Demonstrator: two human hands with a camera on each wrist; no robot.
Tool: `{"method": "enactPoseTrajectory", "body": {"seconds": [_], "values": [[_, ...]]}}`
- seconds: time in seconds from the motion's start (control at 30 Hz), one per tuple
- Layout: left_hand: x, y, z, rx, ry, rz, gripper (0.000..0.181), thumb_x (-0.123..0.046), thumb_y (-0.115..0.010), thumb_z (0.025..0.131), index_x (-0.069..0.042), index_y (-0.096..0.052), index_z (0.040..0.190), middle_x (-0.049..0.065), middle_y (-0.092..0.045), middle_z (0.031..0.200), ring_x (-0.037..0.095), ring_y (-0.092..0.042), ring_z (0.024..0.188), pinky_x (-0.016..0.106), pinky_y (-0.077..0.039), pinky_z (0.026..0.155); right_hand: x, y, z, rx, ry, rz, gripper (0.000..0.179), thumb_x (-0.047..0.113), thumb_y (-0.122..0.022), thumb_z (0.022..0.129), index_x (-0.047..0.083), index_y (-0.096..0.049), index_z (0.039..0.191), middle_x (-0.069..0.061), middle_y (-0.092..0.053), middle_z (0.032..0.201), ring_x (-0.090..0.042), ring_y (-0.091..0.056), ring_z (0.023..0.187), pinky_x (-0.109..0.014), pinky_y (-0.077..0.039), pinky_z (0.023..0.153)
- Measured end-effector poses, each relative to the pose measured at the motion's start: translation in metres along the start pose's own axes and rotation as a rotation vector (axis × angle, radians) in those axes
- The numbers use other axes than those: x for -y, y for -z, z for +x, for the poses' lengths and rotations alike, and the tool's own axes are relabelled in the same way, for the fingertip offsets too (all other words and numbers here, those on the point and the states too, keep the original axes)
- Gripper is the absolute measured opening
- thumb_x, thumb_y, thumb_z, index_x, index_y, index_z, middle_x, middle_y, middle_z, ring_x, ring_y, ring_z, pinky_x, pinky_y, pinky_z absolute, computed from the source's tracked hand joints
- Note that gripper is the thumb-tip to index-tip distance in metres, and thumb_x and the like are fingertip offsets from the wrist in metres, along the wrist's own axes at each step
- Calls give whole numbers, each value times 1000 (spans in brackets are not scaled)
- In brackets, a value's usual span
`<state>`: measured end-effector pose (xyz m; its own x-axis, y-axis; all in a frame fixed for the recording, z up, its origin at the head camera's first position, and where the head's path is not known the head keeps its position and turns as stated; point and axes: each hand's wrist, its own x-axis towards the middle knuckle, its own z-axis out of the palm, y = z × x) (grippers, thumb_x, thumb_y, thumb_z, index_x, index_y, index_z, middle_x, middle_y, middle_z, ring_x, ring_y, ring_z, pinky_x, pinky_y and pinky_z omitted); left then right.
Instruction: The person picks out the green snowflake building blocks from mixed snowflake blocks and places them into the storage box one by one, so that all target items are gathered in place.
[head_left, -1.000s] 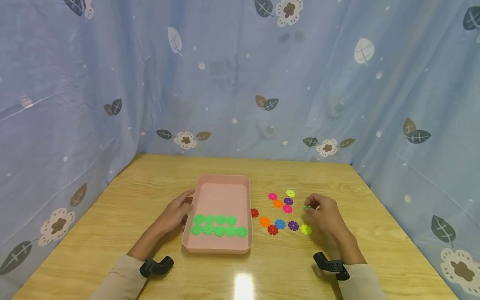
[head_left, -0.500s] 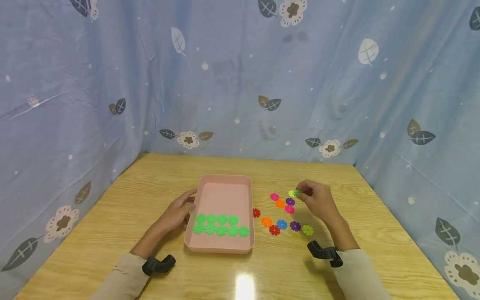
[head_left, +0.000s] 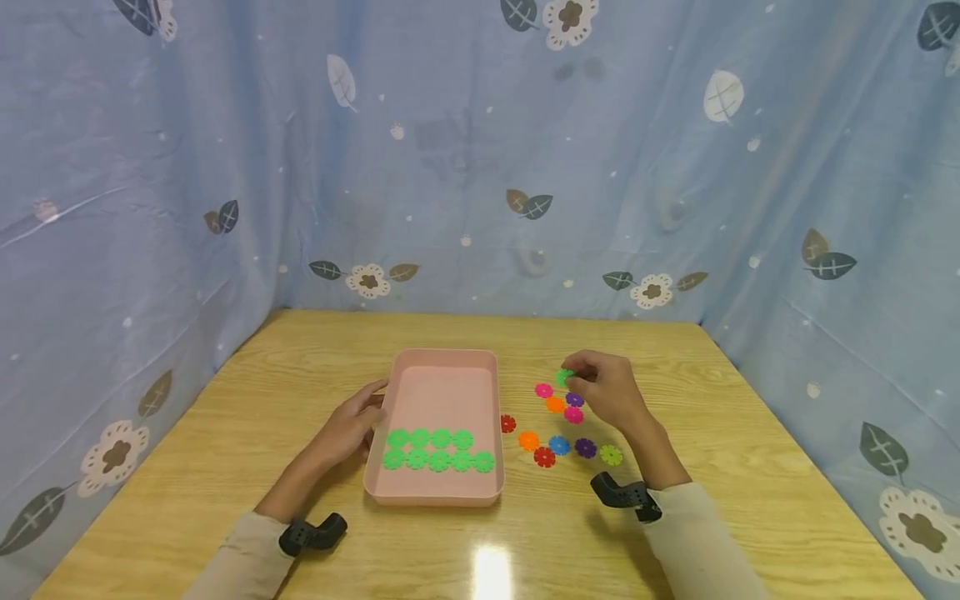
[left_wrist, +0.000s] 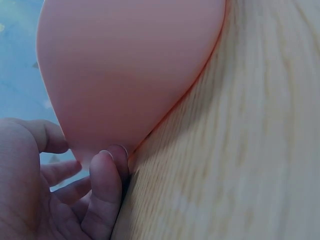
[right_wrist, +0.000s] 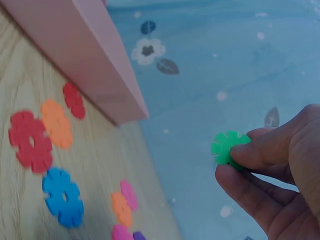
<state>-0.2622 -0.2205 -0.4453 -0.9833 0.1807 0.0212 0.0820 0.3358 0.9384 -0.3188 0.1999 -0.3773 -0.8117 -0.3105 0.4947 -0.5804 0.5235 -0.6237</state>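
My right hand point(head_left: 609, 390) pinches a green flower-shaped plastic disc point(right_wrist: 226, 146) between thumb and fingers, over the far group of loose discs. To the left, my left hand point(head_left: 352, 425) rests against the outer left wall of a pink tray point(head_left: 444, 501), its fingers point(left_wrist: 102, 182) touching the wall near the table. Inside the tray, green discs point(head_left: 438, 461) lie flat in two rows along the near end. Right of the tray, the loose discs include an orange disc point(head_left: 528, 441), a blue disc point(right_wrist: 63, 196) and a purple disc point(head_left: 586, 448).
A red disc point(head_left: 507, 424) lies right beside the tray's right wall. Nearest the right forearm is a yellow-green disc point(head_left: 611, 455). Everything stands on a wooden table point(head_left: 315, 350), with a blue patterned curtain point(head_left: 465, 167) behind and at both sides.
My right hand has moved left and away from me with the green disc, from beyond the near yellow-green disc to over the far group, covering the yellow disc there. The left hand stays at the tray.
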Motion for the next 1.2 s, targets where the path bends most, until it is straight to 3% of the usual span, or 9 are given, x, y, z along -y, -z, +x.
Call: {"method": "enactPoseTrajectory", "body": {"seconds": [0.3,0.57,0.73,0.83,1.03,1.2], "values": [[0,3,-7,-4,-2,-13,61,-17,-44,105,-9,-22,162,32,-39,153,27,-61,54,37,-54,48,24,-12,8,36,27,144,10,-1,-72,89,1,-76,99,-10,-74,88,-19,-67,71,-26,-57,64],[1,2,-8,-10,0,-33,62,-17,-45,104,-10,-23,161,31,-40,152,26,-60,53,36,-52,47,30,-26,8,102,-30,249,13,3,-76,88,-1,-75,100,-14,-73,88,-28,-68,73,-28,-57,63],[1,2,-9,-17,2,-19,62,-16,-45,103,-10,-24,161,32,-40,152,26,-60,54,35,-53,47,37,-40,10,142,-43,254,15,1,-76,88,-3,-74,102,-16,-72,86,-26,-67,69,-38,-59,61],[1,1,-8,-10,-3,-17,62,-16,-45,103,-10,-24,161,32,-40,152,26,-60,54,35,-53,47,41,-47,10,164,-41,258,12,0,-75,88,0,-75,100,-15,-72,86,-32,-67,70,-42,-59,62],[0,-1,-4,3,-10,-9,62,-17,-45,103,-10,-25,161,32,-41,152,25,-61,55,34,-53,48,45,-64,10,235,-3,173,6,3,-74,89,8,-77,93,-2,-72,83,-19,-64,75,-31,-56,66],[0,-1,-2,6,-9,3,60,-16,-45,104,-10,-25,161,31,-41,151,25,-62,56,34,-54,49,48,-77,11,323,-36,174,4,3,-74,89,5,-76,93,1,-69,80,-14,-60,73,-27,-54,63]]}}
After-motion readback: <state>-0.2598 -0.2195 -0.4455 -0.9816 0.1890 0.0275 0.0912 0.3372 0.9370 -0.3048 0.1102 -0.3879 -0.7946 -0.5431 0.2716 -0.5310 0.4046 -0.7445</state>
